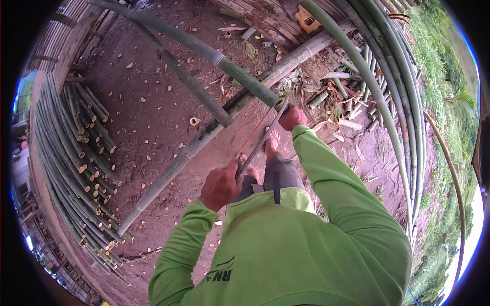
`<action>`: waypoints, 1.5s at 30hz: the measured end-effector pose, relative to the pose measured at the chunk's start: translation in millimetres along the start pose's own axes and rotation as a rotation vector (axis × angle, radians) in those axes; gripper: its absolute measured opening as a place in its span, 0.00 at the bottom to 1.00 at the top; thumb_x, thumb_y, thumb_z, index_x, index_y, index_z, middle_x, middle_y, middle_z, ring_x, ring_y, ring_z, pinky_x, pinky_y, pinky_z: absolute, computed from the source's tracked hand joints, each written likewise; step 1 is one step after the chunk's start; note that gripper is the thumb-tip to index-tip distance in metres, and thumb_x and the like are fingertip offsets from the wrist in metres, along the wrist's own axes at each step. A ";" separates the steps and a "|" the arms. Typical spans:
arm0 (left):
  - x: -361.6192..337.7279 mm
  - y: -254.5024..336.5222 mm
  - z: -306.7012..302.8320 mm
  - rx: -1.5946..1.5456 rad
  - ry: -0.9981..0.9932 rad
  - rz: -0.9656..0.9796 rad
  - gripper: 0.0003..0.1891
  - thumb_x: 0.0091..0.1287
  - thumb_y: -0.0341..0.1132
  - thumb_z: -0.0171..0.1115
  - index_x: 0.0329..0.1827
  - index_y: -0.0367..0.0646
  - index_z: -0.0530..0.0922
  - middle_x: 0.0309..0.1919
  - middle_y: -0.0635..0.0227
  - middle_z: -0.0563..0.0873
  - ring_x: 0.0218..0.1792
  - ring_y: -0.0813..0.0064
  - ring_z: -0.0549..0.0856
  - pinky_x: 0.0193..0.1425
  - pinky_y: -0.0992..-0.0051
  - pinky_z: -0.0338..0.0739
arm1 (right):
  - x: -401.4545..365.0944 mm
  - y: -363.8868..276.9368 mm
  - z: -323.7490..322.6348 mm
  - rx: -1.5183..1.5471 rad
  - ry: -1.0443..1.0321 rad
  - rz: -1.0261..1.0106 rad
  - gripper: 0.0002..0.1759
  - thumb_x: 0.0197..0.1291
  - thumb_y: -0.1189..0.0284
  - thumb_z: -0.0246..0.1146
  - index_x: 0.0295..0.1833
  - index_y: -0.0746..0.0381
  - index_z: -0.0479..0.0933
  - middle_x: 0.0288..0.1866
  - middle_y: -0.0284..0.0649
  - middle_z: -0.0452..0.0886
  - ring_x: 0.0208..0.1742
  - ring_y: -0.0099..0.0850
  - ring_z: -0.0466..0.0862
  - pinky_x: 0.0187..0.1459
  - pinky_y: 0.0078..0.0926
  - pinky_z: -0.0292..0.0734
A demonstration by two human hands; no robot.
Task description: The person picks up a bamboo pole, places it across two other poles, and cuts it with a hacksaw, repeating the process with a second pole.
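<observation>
My left hand (220, 186) is closed around the near end of a long dark blade-like tool (260, 140), which has a thin orange strip running beside it. The tool slants up to my right hand (292, 118), which is closed at its far end. That hand sits right against the cut end of a green bamboo pole (232, 69) coming down from the upper left. I cannot tell whether the right hand grips the tool, the pole, or both. My bare foot (271, 145) stands on the dirt under the tool.
A thicker grey bamboo pole (204, 137) lies diagonally across the dirt, and a second green pole (194, 84) crosses above it. Several cut poles are stacked at the left (84, 153). Long curved poles (393, 102) run along the right beside grass, with offcuts scattered nearby (332, 92).
</observation>
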State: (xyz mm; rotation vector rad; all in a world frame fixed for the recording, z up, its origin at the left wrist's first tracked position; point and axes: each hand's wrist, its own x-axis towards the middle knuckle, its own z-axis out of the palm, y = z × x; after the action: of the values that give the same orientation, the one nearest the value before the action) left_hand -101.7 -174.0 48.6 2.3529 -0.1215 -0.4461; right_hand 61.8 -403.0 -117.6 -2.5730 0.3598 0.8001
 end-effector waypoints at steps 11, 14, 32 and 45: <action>56.4 45.7 6.3 0.037 0.060 0.067 0.11 0.65 0.36 0.60 0.35 0.39 0.70 0.19 0.49 0.81 0.24 0.45 0.82 0.27 0.52 0.75 | 31.4 16.7 -39.4 -0.023 0.142 -0.029 0.20 0.49 0.59 0.64 0.45 0.60 0.82 0.43 0.52 0.85 0.48 0.48 0.85 0.51 0.42 0.79; 42.7 64.7 -6.6 0.006 -0.068 -0.073 0.11 0.60 0.33 0.64 0.35 0.38 0.71 0.21 0.48 0.80 0.27 0.43 0.81 0.31 0.50 0.73 | 22.4 19.6 -33.9 -0.044 0.160 -0.043 0.24 0.52 0.54 0.63 0.45 0.61 0.81 0.43 0.54 0.84 0.49 0.48 0.84 0.53 0.43 0.77; 50.2 24.3 -29.4 0.030 -0.024 -0.009 0.10 0.59 0.35 0.65 0.33 0.40 0.74 0.22 0.49 0.80 0.26 0.43 0.81 0.28 0.53 0.73 | -2.3 94.7 -37.4 0.100 -0.024 -0.250 0.28 0.33 0.65 0.72 0.45 0.64 0.79 0.35 0.50 0.85 0.39 0.45 0.86 0.44 0.38 0.81; -69.3 39.1 -26.4 -0.345 0.402 -0.395 0.15 0.64 0.33 0.62 0.20 0.41 0.70 0.10 0.69 0.69 0.13 0.80 0.66 0.18 0.72 0.58 | 144.3 -114.0 -155.4 0.034 0.153 -0.406 0.33 0.37 0.59 0.71 0.49 0.68 0.76 0.45 0.57 0.82 0.49 0.52 0.82 0.53 0.44 0.76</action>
State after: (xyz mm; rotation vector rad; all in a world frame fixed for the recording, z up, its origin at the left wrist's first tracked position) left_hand -155.6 -170.8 112.7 2.0707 0.5715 -0.1515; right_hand 292.8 -392.0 -50.5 -2.5557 -0.1060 0.4480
